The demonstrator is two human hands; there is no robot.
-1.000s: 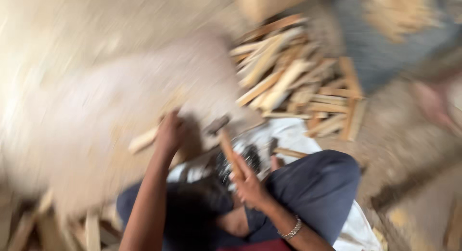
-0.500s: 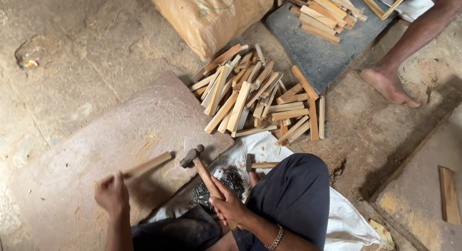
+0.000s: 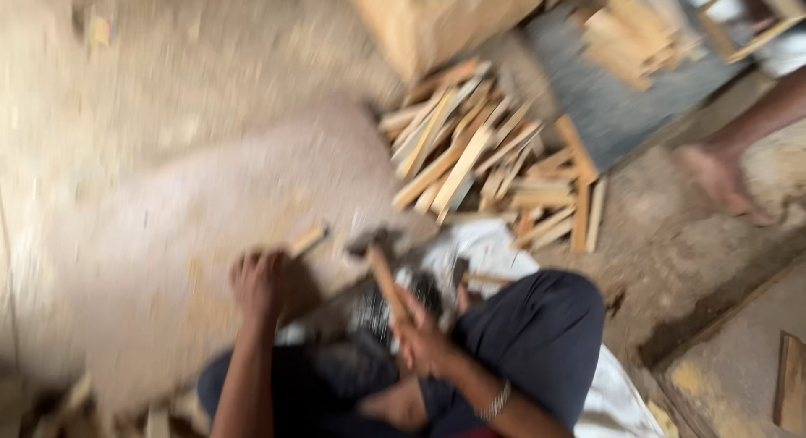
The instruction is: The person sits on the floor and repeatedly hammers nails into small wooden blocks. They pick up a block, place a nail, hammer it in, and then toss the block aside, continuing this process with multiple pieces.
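Two hands: right grip point(image 3: 424, 341) holds hammer point(image 3: 379, 266), left grip point(image 3: 260, 283) wood strip point(image 3: 306, 239), wood pile point(image 3: 487, 165) beyond.

Left hand point(image 3: 259, 283): forearm extended forward, fingers curled closed, knuckles up. Right hand point(image 3: 424, 341): fist clenched, wrist bent inward, bracelet at wrist. Both motion-blurred.

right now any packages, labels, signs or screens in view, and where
Brown sack or box: top centre, behind the wood pile; bulky, plain tan, too blurred to tell which.
Small wrapper or scrap: top left on the floor; yellowish with a red spot, blurred.
White sheet: under the seated person; plain.
No labels, signs or screens visible.
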